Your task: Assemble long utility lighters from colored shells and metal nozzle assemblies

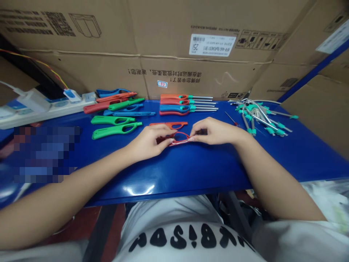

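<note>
My left hand [148,141] and my right hand [214,131] both pinch a red lighter handle shell [180,138] that lies on the blue table [191,167]. The left fingers close on its left end, the right fingers on its right end. Another orange-red shell half [169,125] lies just behind it. Part of the held shell is hidden under my fingers.
Green, blue and red handle shells [117,109] lie at the back left. Assembled lighters with metal tubes [188,104] sit at the back centre. A heap of metal tubes with teal tips [259,116] is at the right. A power strip [40,107] and cardboard boxes [174,47] stand behind.
</note>
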`<action>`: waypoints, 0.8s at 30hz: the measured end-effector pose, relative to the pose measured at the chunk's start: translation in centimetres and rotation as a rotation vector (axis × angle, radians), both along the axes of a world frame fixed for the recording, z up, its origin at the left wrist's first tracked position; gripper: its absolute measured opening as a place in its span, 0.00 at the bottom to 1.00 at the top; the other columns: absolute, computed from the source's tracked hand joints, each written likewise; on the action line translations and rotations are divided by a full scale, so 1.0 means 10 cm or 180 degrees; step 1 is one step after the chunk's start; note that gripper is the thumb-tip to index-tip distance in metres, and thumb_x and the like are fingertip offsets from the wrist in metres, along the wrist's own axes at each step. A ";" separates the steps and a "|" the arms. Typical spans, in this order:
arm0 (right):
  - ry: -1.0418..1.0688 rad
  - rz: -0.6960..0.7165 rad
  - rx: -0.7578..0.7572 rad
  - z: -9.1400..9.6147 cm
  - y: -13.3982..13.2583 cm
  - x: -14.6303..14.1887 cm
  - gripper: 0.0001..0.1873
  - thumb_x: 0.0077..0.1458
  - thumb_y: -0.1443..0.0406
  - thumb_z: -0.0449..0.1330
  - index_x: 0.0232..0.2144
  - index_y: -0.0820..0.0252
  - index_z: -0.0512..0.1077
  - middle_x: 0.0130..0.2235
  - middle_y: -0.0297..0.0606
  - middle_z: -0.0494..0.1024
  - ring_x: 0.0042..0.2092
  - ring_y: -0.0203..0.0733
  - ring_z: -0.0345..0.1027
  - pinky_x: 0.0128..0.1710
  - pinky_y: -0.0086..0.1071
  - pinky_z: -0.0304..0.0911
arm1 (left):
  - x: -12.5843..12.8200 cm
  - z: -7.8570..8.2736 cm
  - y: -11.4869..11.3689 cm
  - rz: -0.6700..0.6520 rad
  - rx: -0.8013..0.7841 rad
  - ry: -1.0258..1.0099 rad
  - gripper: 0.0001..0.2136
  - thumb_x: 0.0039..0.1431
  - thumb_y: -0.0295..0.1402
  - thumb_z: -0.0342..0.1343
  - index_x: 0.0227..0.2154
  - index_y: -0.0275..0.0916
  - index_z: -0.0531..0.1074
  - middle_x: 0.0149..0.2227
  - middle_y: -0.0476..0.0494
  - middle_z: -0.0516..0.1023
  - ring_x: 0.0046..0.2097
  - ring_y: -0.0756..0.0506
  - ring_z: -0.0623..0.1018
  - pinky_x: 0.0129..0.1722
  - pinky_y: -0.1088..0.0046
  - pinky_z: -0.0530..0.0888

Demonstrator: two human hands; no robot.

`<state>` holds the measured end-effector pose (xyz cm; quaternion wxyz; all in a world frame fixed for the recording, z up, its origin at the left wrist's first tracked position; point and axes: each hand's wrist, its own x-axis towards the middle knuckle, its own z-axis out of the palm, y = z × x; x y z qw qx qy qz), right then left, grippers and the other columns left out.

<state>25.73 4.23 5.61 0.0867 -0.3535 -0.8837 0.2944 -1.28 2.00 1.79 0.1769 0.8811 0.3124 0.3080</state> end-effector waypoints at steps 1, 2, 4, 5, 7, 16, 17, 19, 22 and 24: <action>-0.0037 0.0039 0.0009 -0.02 0.01 -0.01 0.14 0.61 0.57 0.61 0.36 0.61 0.80 0.37 0.41 0.83 0.37 0.41 0.72 0.37 0.31 0.61 | 0.00 0.00 0.00 0.0004 -0.0179 0.0021 0.14 0.66 0.34 0.57 0.50 0.36 0.80 0.41 0.40 0.83 0.38 0.46 0.82 0.39 0.71 0.78; -0.0077 0.0089 0.0041 -0.03 0.01 -0.01 0.13 0.62 0.58 0.60 0.34 0.62 0.79 0.36 0.40 0.82 0.36 0.40 0.71 0.36 0.31 0.60 | 0.01 -0.01 0.01 0.0002 -0.0343 0.0032 0.15 0.66 0.34 0.57 0.51 0.36 0.80 0.41 0.41 0.83 0.37 0.46 0.82 0.38 0.71 0.78; -0.0160 0.0206 0.0148 -0.05 0.02 -0.03 0.12 0.61 0.60 0.59 0.33 0.62 0.78 0.34 0.39 0.80 0.34 0.39 0.68 0.34 0.31 0.58 | 0.01 -0.01 0.01 -0.0021 -0.0569 0.0028 0.15 0.65 0.36 0.57 0.50 0.37 0.80 0.41 0.40 0.84 0.37 0.46 0.82 0.37 0.70 0.78; -0.0192 0.0246 0.0189 -0.06 0.02 -0.03 0.12 0.61 0.61 0.59 0.32 0.63 0.78 0.33 0.39 0.79 0.33 0.38 0.67 0.34 0.31 0.57 | 0.01 -0.02 0.01 -0.0047 -0.0622 0.0023 0.14 0.65 0.36 0.57 0.49 0.37 0.80 0.41 0.40 0.84 0.37 0.46 0.82 0.37 0.70 0.78; -0.0237 0.0254 0.0200 -0.05 0.01 -0.04 0.11 0.60 0.61 0.59 0.31 0.63 0.77 0.32 0.38 0.78 0.32 0.37 0.66 0.32 0.30 0.55 | 0.01 -0.02 0.01 -0.0080 -0.0624 0.0020 0.14 0.66 0.36 0.57 0.49 0.37 0.80 0.42 0.40 0.84 0.39 0.45 0.82 0.40 0.68 0.79; -0.0419 -0.0057 0.0137 0.03 -0.06 -0.07 0.11 0.56 0.58 0.66 0.30 0.60 0.78 0.32 0.38 0.79 0.35 0.40 0.69 0.35 0.31 0.57 | 0.03 -0.10 0.02 -0.0145 -0.0421 0.0306 0.14 0.67 0.34 0.55 0.49 0.36 0.80 0.41 0.40 0.80 0.40 0.45 0.80 0.43 0.67 0.78; -0.0363 -0.0034 0.0203 0.02 -0.07 -0.07 0.10 0.56 0.59 0.67 0.32 0.61 0.78 0.34 0.38 0.79 0.35 0.40 0.69 0.35 0.31 0.58 | 0.03 -0.10 0.01 -0.0146 -0.0389 0.0323 0.14 0.67 0.35 0.55 0.49 0.36 0.80 0.41 0.40 0.79 0.40 0.45 0.80 0.44 0.67 0.78; -0.0191 0.0013 0.0379 0.02 -0.09 -0.09 0.09 0.56 0.61 0.67 0.36 0.61 0.77 0.38 0.40 0.79 0.36 0.40 0.68 0.36 0.31 0.59 | 0.03 -0.10 0.01 -0.0135 -0.0323 0.0335 0.14 0.67 0.35 0.55 0.50 0.36 0.79 0.42 0.40 0.78 0.41 0.45 0.79 0.45 0.66 0.78; -0.0052 0.0137 0.0409 0.00 -0.14 -0.14 0.10 0.57 0.64 0.65 0.41 0.61 0.76 0.42 0.40 0.77 0.35 0.38 0.67 0.36 0.31 0.59 | 0.02 -0.06 -0.01 -0.0169 -0.0158 0.0351 0.14 0.68 0.33 0.54 0.51 0.36 0.78 0.45 0.39 0.78 0.45 0.44 0.79 0.49 0.65 0.77; -0.0116 0.0222 0.0308 -0.01 -0.17 -0.17 0.08 0.58 0.67 0.63 0.41 0.60 0.76 0.42 0.39 0.77 0.36 0.38 0.66 0.36 0.30 0.58 | 0.01 -0.01 -0.03 -0.0212 -0.0026 0.0358 0.13 0.68 0.31 0.53 0.50 0.36 0.78 0.46 0.39 0.78 0.48 0.43 0.78 0.52 0.64 0.76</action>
